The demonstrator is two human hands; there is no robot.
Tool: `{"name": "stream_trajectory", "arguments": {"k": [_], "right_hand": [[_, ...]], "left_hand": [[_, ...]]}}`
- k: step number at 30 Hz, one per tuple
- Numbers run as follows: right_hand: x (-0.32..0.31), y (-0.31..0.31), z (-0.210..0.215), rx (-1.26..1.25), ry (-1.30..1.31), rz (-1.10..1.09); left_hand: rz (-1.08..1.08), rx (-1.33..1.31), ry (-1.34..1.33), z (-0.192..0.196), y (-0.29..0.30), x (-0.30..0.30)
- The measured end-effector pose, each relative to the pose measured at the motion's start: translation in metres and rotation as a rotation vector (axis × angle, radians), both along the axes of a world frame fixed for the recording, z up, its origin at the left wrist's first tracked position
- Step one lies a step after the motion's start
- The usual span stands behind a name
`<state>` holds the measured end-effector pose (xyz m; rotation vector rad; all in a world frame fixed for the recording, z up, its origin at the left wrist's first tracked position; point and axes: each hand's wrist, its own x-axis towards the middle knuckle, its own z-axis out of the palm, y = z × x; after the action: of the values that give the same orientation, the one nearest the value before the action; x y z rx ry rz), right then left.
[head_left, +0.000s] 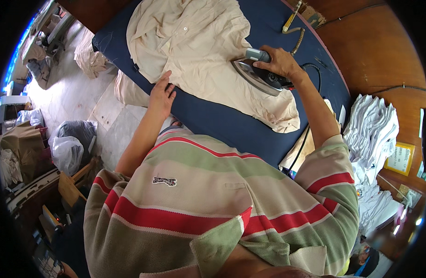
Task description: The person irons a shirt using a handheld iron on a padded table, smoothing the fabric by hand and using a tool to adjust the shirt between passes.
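Iron [257,76] held within fingers of right hand [282,64] (garment [203,51] beneath).

Left forearm [140,138], one: reaching forward, angled inward. Left wrist [158,115]: nearly straight. Left hand [162,99]: unclenched, back uppermost, fingers [164,80] extended forward, slightly apart.

Right forearm [316,104], one: reaching forward and slanting inward. Right wrist [297,79]: in line with the forearm. Right hand [281,62]: farther forward than the left, curled in a grip, knuckles uppermost, thumb [263,65] pointing inward.
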<state>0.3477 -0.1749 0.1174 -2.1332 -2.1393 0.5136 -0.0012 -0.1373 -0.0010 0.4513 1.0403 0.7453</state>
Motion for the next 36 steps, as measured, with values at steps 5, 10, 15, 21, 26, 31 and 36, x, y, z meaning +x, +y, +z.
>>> {"name": "stream_trajectory", "arguments": {"k": [5, 10, 15, 21, 26, 31, 36], "right_hand": [[-0.045, 0.001, -0.009, -0.015, -0.071, 0.204], [-0.098, 0.019, -0.006, -0.071, -0.093, 0.406], [-0.095, 0.025, -0.002, -0.047, -0.016, 0.491], [-0.042, -0.044, -0.002, -0.182, -0.011, 0.500], [-0.017, -0.063, 0.003, -0.123, -0.013, 0.121], [-0.030, -0.035, -0.009, -0.072, -0.107, 0.062], [-0.107, -0.003, -0.007, -0.045, -0.075, 0.301]], "left_hand": [[0.119, 0.048, 0.063, -0.028, 0.009, -0.014], [0.139, 0.072, 0.093, -0.016, 0.012, -0.022], [0.122, 0.089, 0.050, -0.022, 0.014, -0.029], [0.109, 0.075, 0.019, -0.023, 0.017, -0.029], [0.124, 0.076, 0.002, -0.022, 0.014, -0.028], [0.120, 0.063, -0.002, -0.022, 0.014, -0.029], [0.109, 0.064, -0.040, -0.022, 0.013, -0.033]]}}
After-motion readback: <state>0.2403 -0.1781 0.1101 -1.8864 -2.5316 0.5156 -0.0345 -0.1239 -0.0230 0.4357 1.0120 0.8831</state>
